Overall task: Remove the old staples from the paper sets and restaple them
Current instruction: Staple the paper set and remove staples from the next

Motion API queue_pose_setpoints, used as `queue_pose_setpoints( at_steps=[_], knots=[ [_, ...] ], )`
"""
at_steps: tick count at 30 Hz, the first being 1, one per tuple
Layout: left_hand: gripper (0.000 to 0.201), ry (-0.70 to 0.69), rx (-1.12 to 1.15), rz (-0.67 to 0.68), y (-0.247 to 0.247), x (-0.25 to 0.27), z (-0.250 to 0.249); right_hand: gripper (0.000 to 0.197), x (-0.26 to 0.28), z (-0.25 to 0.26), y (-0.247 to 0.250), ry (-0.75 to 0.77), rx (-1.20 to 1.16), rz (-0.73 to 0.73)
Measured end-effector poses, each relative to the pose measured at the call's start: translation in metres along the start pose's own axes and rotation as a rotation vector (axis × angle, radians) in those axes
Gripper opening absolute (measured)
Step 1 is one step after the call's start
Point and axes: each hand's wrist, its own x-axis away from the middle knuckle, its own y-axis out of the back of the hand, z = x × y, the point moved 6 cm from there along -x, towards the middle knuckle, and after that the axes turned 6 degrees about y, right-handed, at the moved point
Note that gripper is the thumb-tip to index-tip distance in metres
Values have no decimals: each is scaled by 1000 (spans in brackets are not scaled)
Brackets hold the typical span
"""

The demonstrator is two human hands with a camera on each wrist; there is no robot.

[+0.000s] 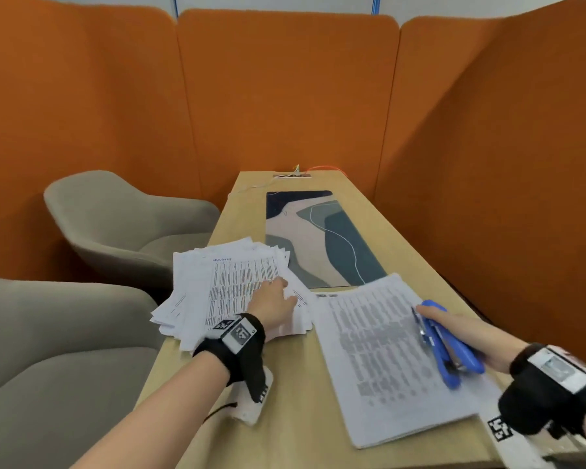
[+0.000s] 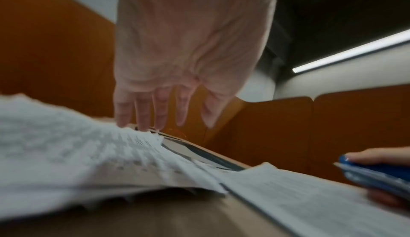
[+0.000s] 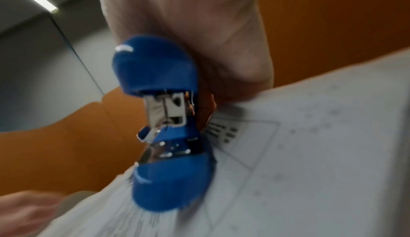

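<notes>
A messy pile of printed paper sets [image 1: 230, 286] lies at the table's left edge. My left hand [image 1: 278, 304] rests on it with straight, spread fingers [image 2: 142, 116] whose tips touch the top sheet [image 2: 73, 146]. A second, squared paper set [image 1: 386, 357] lies to the right, nearer me. Over its right side my right hand [image 1: 454, 328] grips a blue stapler [image 1: 450, 346]. In the right wrist view the stapler [image 3: 164, 118] shows its metal mouth slightly apart just above the printed sheet [image 3: 310, 162]. The stapler [image 2: 377, 176] also shows at the left wrist view's right edge.
The wooden table [image 1: 295, 401] is narrow and runs away from me. A patterned desk mat [image 1: 318, 238] lies beyond the papers. Grey chairs [image 1: 115, 225] stand to the left, and orange padded walls [image 1: 285, 96] enclose the booth. A socket plate with cables [image 1: 291, 174] sits at the far end.
</notes>
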Motion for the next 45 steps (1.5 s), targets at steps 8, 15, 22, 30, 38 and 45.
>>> queue_pose_setpoints(
  at_steps=[8,15,22,30,38,45],
  knots=[
    [75,-28,-467,188,3,1,36,63,-12,-20,63,-85,363,-234],
    [57,-98,-593,196,4,1,36,39,8,19,8,108,-127,-47],
    [63,-142,-727,215,3,3,30,32,11,16,-51,47,-453,4],
    [31,-103,-233,219,30,7,29,38,9,28,-87,12,-523,70],
    [14,142,204,100,41,3,43,37,9,30,-102,-39,-583,77],
    [29,115,404,89,50,3,43,35,10,32,-106,-26,-587,63]
  ],
)
